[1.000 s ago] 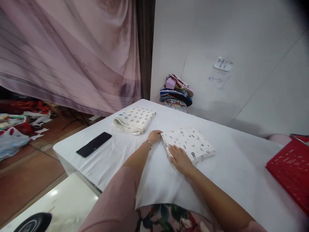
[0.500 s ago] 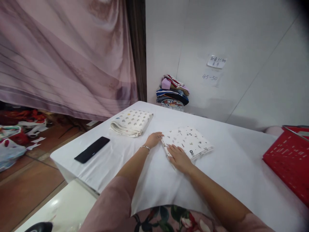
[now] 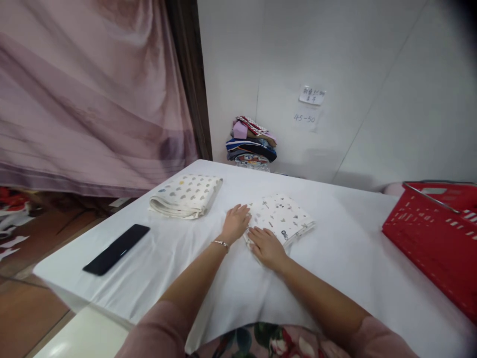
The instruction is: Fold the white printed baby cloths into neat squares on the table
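A folded white cloth [image 3: 281, 216] with small grey and dark prints lies on the white-covered table [image 3: 335, 278] in front of me. My left hand [image 3: 237, 222] rests at the cloth's left edge, its fingers stretched out and pointing away from me. My right hand [image 3: 267, 247] lies flat on the cloth's near-left corner, fingers extended. Neither hand grips anything. Farther left sits another folded cloth [image 3: 188, 195], cream with rows of grey motifs and a rounded fold at its near side.
A black phone [image 3: 117, 249] lies on the table's left part. A red plastic basket [image 3: 428, 238] with a metal handle stands at the right. Beyond the far edge, a stack of folded fabrics [image 3: 251, 141] is against the wall. A pink curtain [image 3: 93, 99] hangs at the left.
My left hand has flattened out at the cloth's left edge; before, its fingertips were at the corner. My view has turned right, bringing more of the red basket into sight.
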Motion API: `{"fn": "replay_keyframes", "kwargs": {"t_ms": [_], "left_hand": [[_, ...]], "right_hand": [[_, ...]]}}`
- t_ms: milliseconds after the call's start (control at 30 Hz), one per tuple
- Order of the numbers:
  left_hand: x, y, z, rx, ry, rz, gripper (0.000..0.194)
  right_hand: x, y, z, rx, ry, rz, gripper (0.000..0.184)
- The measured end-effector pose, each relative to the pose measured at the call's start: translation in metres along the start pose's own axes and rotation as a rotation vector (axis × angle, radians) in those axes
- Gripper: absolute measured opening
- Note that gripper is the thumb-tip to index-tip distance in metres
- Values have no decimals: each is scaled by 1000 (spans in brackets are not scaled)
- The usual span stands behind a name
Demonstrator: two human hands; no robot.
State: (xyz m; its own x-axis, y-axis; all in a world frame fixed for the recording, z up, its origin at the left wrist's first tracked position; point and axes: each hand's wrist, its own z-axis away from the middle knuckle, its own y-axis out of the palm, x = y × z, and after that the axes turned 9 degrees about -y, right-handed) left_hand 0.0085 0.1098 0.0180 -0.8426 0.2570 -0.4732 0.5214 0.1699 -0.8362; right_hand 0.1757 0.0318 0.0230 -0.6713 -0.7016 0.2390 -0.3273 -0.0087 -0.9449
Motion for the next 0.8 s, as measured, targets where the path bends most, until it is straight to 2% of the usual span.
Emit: {"fn": "replay_keyframes", "kwargs": {"t_ms": [67, 233, 367, 467, 533, 600, 667, 733, 767, 800], "left_hand": [[-4, 7, 7, 47, 46, -55, 37], [2, 17, 13, 107, -18, -104, 41], [3, 16, 11, 116, -11, -140, 42], [2, 14, 8, 118, -14, -152, 43], [-1, 12, 7, 130, -42, -147, 42], [-7, 9, 9, 124, -83, -129, 42], [-18, 7, 17, 89, -92, -106, 43], [-32, 6, 32, 61, -32, -87, 43], [-39, 7, 42, 63, 25, -79, 43], [-46, 8, 52, 77, 92, -72, 43]], "right_hand": [[1, -1, 0, -22, -6, 6, 40], [5, 4, 8, -51, -9, 18, 42], [13, 10, 29, -47, -42, 28, 53], [15, 6, 47, -2, -92, 0, 56], [8, -3, 58, 16, -146, -41, 51], [-13, -17, 65, -65, -121, -87, 43], [-46, -36, 70, -249, 82, -146, 36], [-88, -57, 73, -419, 455, -271, 33], [-109, -66, 74, -455, 671, -351, 32], [-129, -74, 76, -460, 765, -366, 33]]}}
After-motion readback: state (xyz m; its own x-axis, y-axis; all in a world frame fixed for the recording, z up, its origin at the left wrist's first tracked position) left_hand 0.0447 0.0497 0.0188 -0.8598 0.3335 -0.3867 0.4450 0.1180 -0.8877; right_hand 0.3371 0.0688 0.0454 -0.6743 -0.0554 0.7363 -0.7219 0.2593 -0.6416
